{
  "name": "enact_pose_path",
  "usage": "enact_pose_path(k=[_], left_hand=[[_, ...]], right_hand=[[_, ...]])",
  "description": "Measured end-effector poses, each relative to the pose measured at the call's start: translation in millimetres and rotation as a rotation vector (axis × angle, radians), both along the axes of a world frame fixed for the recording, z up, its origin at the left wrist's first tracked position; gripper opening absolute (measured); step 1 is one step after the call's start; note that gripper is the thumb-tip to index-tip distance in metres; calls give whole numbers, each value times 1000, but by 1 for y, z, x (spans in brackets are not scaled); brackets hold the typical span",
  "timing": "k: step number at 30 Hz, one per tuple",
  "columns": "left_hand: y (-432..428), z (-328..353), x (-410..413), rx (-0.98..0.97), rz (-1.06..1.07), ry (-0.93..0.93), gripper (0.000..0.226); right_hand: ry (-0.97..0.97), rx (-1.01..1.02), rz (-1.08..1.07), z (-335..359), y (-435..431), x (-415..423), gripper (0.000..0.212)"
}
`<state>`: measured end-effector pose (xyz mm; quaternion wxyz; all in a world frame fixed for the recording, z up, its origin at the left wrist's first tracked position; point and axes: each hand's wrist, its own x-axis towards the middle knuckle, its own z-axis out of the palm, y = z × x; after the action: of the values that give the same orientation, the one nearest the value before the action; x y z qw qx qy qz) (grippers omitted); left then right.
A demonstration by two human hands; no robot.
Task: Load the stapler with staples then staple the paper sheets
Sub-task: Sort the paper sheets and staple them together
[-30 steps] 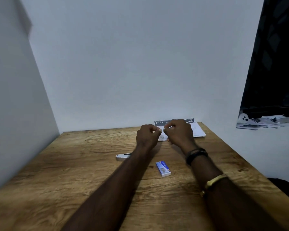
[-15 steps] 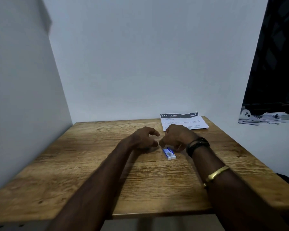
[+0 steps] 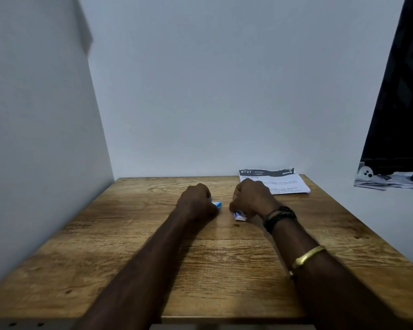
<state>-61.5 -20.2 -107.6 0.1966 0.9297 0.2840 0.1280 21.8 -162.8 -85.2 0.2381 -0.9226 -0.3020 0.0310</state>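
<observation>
**Two hands, two bits of a small box**

Near the middle of the surface, a little toward its far edge, two small cardboard pieces sit a short gap apart. The blue box piece [image 3: 217, 205] pokes out from the inner side of the left hand [image 3: 196, 203], whose fingers are curled tight round it, knuckles up. The white-and-blue box piece [image 3: 239, 215] shows under the right hand [image 3: 252, 200], low against the wood. That hand's fingers are curled in as well and seem to pinch it, though the grip itself is hidden beneath the hand. Whether either piece holds staples cannot be seen from here.

Both forearms reach in from the near edge. The right one wears a black wristband [image 3: 280, 216] and, further back, a gold bangle [image 3: 308, 255].

The paper sheets [image 3: 283, 183] lie flat in the far right corner of the wooden surface [image 3: 129, 246], just beyond the right hand.
</observation>
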Motion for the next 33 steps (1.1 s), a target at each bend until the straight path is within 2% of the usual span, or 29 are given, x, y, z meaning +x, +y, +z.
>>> enact_pose_path(k=[4, 10, 17, 33], left_hand=[[6, -1, -1, -19, 182, -98, 44], [7, -4, 4, -26, 299, -161, 43], [5, -13, 18, -41, 297, -196, 53], [5, -16, 18, -12, 317, -118, 55]], right_hand=[[-26, 95, -36, 1, 15, 3, 21], [-78, 113, -64, -4, 35, 10, 22], [-81, 89, -71, -14, 42, 17, 26], [-78, 94, -60, -22, 39, 21, 26]])
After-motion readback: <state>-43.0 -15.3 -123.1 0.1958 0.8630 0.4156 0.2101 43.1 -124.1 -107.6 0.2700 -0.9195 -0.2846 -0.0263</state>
